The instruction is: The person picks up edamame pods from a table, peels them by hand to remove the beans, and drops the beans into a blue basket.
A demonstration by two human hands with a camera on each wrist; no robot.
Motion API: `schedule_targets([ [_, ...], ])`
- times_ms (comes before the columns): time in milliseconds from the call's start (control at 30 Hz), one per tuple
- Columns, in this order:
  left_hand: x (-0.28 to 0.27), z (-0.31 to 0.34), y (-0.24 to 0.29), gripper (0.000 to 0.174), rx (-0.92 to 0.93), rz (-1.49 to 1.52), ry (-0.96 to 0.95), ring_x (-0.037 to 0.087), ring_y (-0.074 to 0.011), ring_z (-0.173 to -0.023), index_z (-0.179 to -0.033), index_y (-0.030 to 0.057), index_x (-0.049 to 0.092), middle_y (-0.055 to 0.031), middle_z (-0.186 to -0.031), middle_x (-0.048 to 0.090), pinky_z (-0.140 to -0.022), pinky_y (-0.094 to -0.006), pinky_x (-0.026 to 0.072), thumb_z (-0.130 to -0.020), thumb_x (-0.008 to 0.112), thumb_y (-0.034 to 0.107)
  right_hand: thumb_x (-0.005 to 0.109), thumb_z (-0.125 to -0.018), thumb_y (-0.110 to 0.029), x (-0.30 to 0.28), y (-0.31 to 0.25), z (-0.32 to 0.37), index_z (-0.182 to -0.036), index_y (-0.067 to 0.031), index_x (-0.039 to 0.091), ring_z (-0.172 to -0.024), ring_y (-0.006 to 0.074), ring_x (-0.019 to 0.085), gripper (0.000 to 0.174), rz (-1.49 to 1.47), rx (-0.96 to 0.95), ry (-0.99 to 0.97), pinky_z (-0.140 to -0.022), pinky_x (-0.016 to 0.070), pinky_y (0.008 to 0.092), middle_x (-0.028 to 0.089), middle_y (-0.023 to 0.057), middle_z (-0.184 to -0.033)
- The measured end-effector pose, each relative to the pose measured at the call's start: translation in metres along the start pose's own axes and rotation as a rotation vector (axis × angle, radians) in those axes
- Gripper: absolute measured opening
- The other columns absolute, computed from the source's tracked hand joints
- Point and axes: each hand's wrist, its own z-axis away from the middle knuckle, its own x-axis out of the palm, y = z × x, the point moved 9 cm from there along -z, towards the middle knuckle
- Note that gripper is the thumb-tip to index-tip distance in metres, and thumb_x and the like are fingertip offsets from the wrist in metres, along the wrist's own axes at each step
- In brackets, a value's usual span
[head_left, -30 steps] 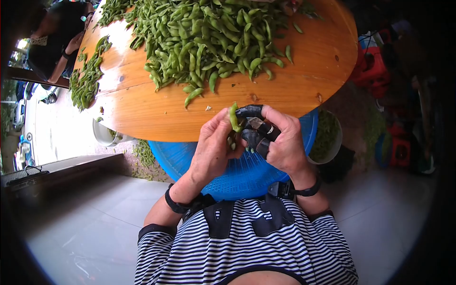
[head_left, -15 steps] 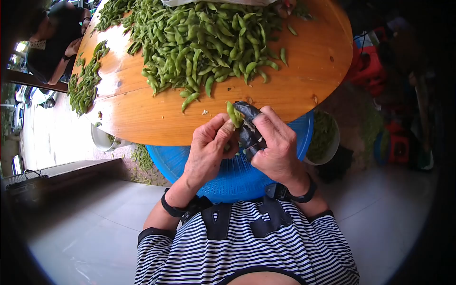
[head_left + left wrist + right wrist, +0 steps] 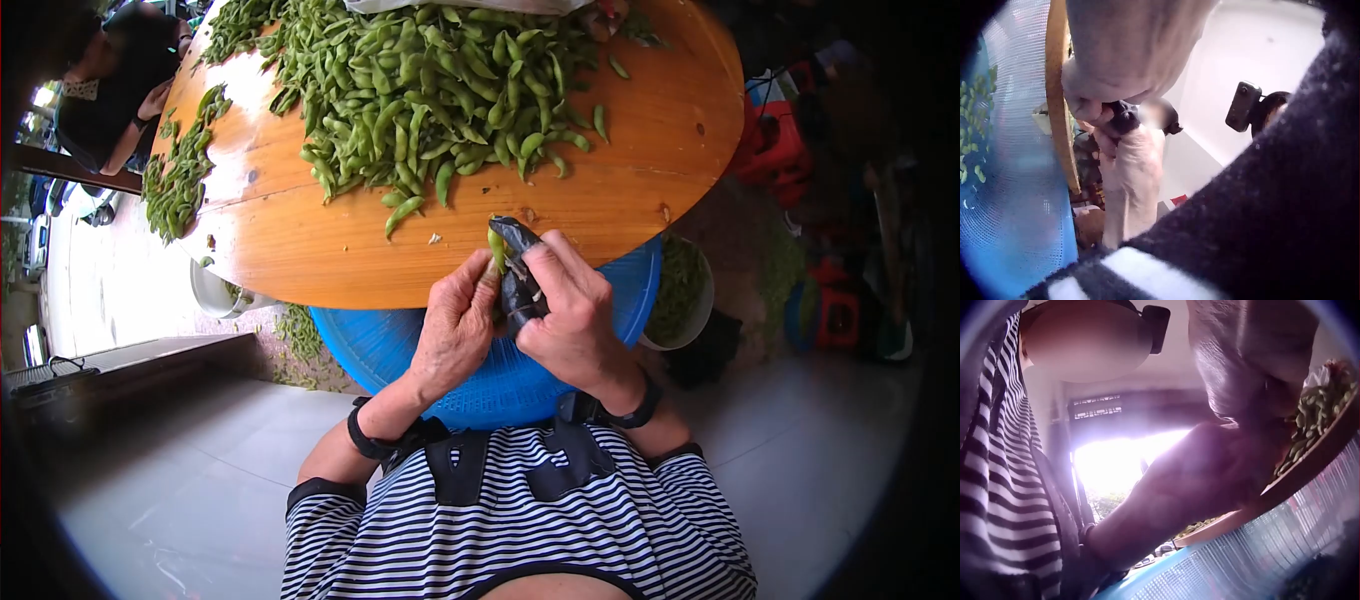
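Above the table's near edge, both hands meet at a green soybean pod [image 3: 496, 245] that stands roughly upright in the head view. My left hand [image 3: 455, 325] pinches it from the left between thumb and fingers. My right hand [image 3: 572, 305], its fingers in black coverings [image 3: 520, 290], grips the pod from the other side, one covered finger along its top. The pod's lower part is hidden by the fingers. Beneath the hands is a blue mesh basket [image 3: 345, 345]; shelled green beans [image 3: 972, 125] lie in it in the left wrist view.
A large heap of pods [image 3: 420, 100] covers the middle of the wooden table [image 3: 300, 255], with a smaller pile [image 3: 180, 185] at the left. White buckets [image 3: 705, 300] stand either side of the basket. Another person [image 3: 125, 90] sits at the far left; red stools [image 3: 780, 145] are right.
My right hand's covered fingers, spread apart earlier, have drawn together around the pod. My left hand has turned slightly and stays on it. The head view has shifted a little.
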Motion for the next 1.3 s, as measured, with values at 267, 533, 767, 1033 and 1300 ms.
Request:
schedule_targets([
  [267,-0.003,0.006,-0.005,0.021,-0.134,0.313,-0.094,0.054,-0.0055,-0.078,-0.115,0.0019,0.061,0.0026,-0.088,0.06,-0.067,-0.0203,0.0466,-0.1,0.052,0.014,0.057,-0.062,0.005,-0.037,0.022,0.002,-0.093,0.002,0.056,-0.066,0.03,0.052,0.032,-0.027,0.155,0.17,-0.059,0.0416,0.0366,0.047,0.0131,-0.077],
  [533,-0.057,0.0,0.073,0.022,0.308,-0.596,-0.051,0.066,-0.0235,-0.087,-0.098,0.0011,0.067,-0.0102,-0.093,0.067,-0.075,-0.0344,0.0528,-0.077,0.064,-0.004,0.049,-0.065,0.005,-0.216,0.119,0.098,-0.112,0.0081,0.059,-0.095,0.0412,0.062,0.048,0.794,0.693,0.309,-0.085,0.0479,0.0372,0.063,0.0274,-0.099],
  [767,-0.083,-0.025,0.076,0.018,0.524,-1.145,0.267,0.063,-0.0216,-0.074,-0.097,0.0025,0.065,-0.0096,-0.085,0.062,-0.067,-0.0297,0.0501,-0.08,0.061,-0.003,0.053,-0.068,0.003,-0.186,0.112,0.087,-0.107,0.0068,0.061,-0.086,0.0348,0.063,0.04,0.516,0.64,0.283,-0.079,0.0481,0.0365,0.064,0.0197,-0.091],
  [1033,-0.049,-0.005,0.049,0.009,0.032,-0.134,0.036,0.044,0.0001,-0.055,-0.098,-0.0006,0.067,0.0014,-0.089,0.066,-0.047,-0.0172,0.0327,-0.09,0.065,0.003,0.056,-0.071,0.003,-0.04,0.023,0.001,-0.094,0.0032,0.06,-0.07,0.0203,0.06,0.023,-0.333,0.252,-0.169,-0.063,0.0455,0.0302,0.058,0.0118,-0.077],
  [1300,-0.019,-0.005,0.019,0.016,-0.116,0.121,-0.042,0.037,0.0023,-0.049,-0.1,0.0017,0.069,0.0073,-0.067,0.058,-0.043,-0.0163,0.0247,-0.088,0.07,0.011,0.059,-0.076,0.0,-0.014,0.019,0.0,-0.09,0.007,0.056,-0.063,0.0238,0.052,0.016,-0.435,0.213,-0.131,-0.06,0.0422,0.0297,0.052,0.0138,-0.074],
])
